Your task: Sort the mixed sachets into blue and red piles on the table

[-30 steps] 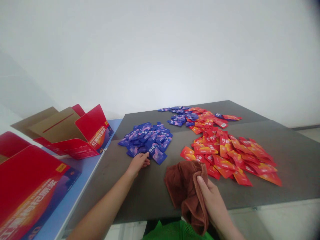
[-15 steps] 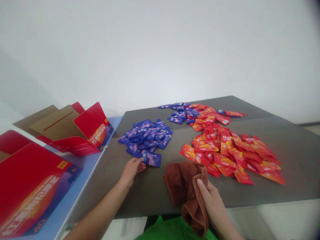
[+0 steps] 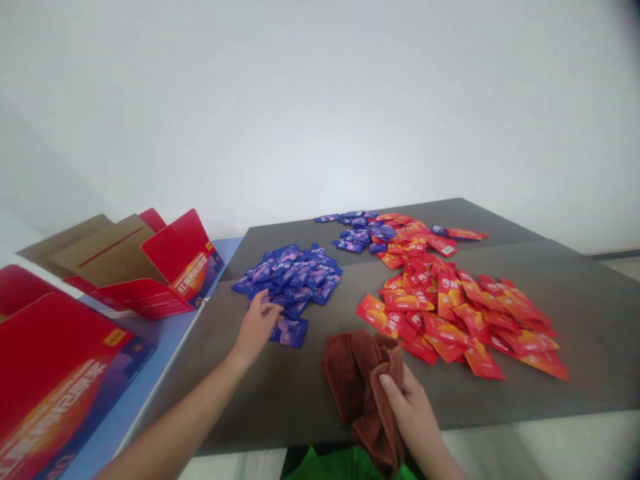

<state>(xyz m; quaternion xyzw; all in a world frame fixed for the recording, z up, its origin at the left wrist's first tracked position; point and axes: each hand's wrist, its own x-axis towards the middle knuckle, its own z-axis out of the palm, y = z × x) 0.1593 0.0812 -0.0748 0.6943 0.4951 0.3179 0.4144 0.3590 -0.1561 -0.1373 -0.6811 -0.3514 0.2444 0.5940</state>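
Note:
My left hand [image 3: 257,327] is at the near-left edge of a heap of blue packets [image 3: 300,275], its fingers bent with the tips close together against the packets. Whatever they may grip is too small to make out. One blue packet [image 3: 290,333] lies flat just right of that hand, at the near side of the heap. My right hand [image 3: 413,410] is closed on a crumpled brown cloth [image 3: 363,373], thumb on top, near the table's front edge. A large heap of red packets [image 3: 445,310] lies beyond the cloth to the right.
Farther back on the dark table [image 3: 500,400], blue packets [image 3: 357,233] lie beside more red ones [image 3: 410,233]. On a blue surface [image 3: 173,337] at the left stand an open red carton [image 3: 175,247] and, nearer, another red carton [image 3: 60,380]. A pale wall rises behind.
My left hand has moved up and slightly left, off the nearest blue packet and onto the heap's edge. That packet now lies a little nearer and more to the left. The cloth is still in my right hand.

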